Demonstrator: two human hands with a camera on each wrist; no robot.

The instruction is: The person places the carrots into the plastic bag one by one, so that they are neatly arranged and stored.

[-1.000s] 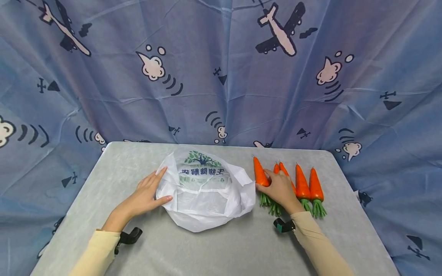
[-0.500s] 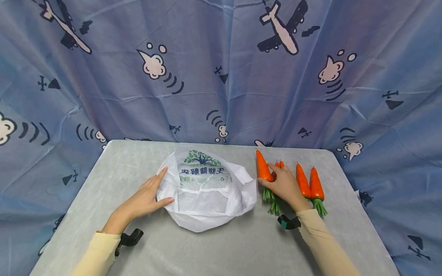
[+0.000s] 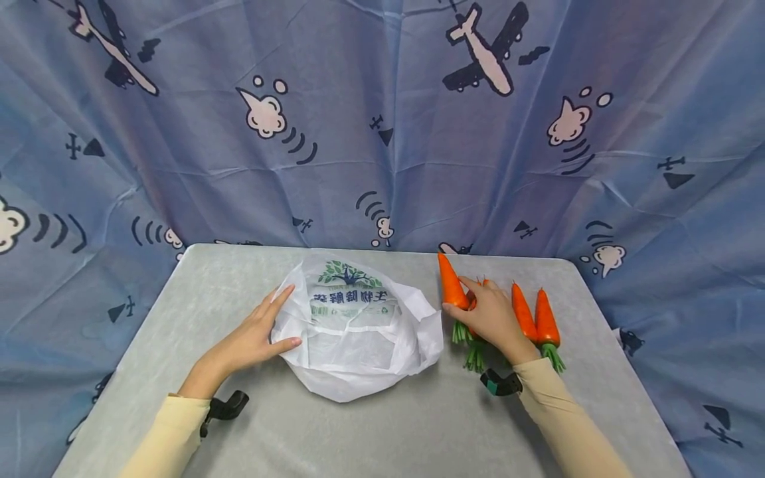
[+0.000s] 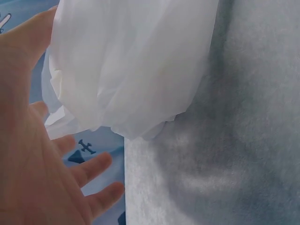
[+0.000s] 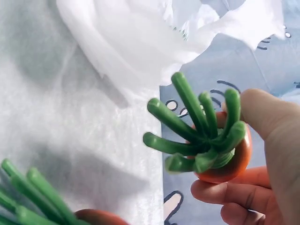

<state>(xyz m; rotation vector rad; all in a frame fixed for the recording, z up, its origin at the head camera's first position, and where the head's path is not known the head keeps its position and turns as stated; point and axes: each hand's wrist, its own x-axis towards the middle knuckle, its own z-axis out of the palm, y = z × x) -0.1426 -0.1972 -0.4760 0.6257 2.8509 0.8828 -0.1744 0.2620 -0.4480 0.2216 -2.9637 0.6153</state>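
Observation:
A white plastic bag (image 3: 352, 355) with a printed tree stands with its mouth open in the middle of the table. At its left side, my left hand (image 3: 246, 344) touches the plastic with its fingers spread. My right hand (image 3: 495, 320) grips an orange carrot (image 3: 451, 282) just right of the bag, tip pointing away. In the right wrist view, the green stems (image 5: 187, 136) of that carrot face the camera, with thumb and fingers around its thick end. Behind the right hand another carrot or two lie partly hidden, their green stems (image 3: 475, 358) showing below it.
Two more carrots, one partly behind the hand (image 3: 524, 315) and one farther right (image 3: 546, 318), lie on the grey table (image 3: 370, 438). A blue curtain (image 3: 335, 166) with airplane prints hangs behind the table's far edge.
My right hand has lifted the carrot off the table and moved it away from me, then slightly left toward the bag. The left hand and bag have hardly moved.

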